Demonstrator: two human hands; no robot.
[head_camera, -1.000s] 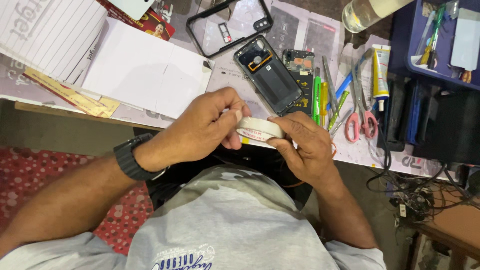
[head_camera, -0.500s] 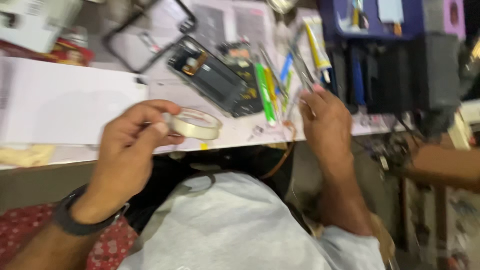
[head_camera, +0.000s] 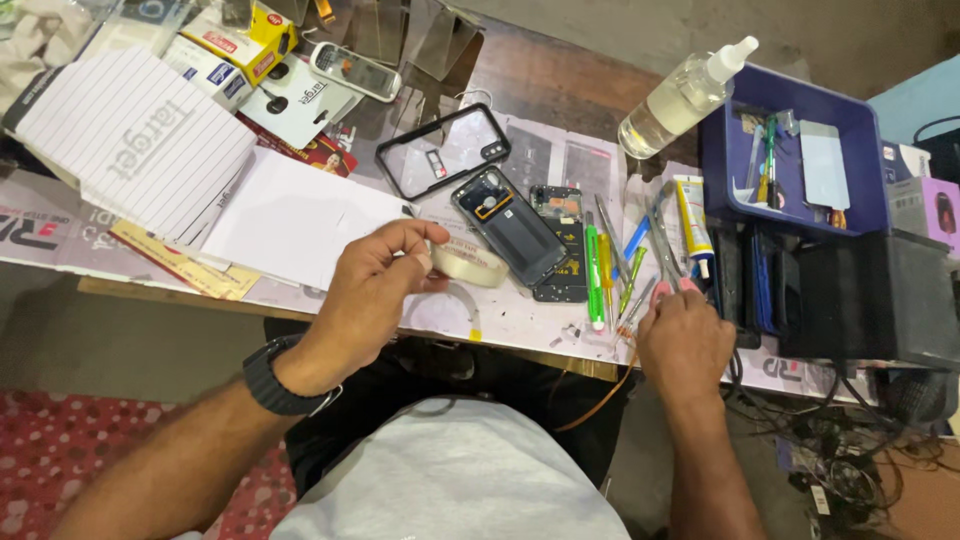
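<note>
From the head camera, looking down, the left hand (head_camera: 375, 285) grips a roll of pale tape (head_camera: 468, 262) between thumb and fingers (head_camera: 425, 240), holding it just above the near part of the surface (head_camera: 520, 320); a loose end of tape curls down from the roll toward the front edge. A black watch (head_camera: 280, 385) sits on that wrist. The right hand (head_camera: 685, 335) rests at the front edge of the surface, its fingers curled down onto the near ends of a row of small tools (head_camera: 620, 265), green, yellow and blue handled; whether they have closed on one of them cannot be told. Between the two hands, just beyond the tape, lies an opened phone (head_camera: 520, 235) with its dark inner parts showing, and past it a clear phone case with a black rim (head_camera: 445, 150). A white sheet of paper (head_camera: 290, 225) and a lined pad (head_camera: 135, 140) lie to the left. To the right stand a blue tray (head_camera: 720, 150) holding small parts and a clear spray bottle (head_camera: 680, 100) lying tilted beside it.
</note>
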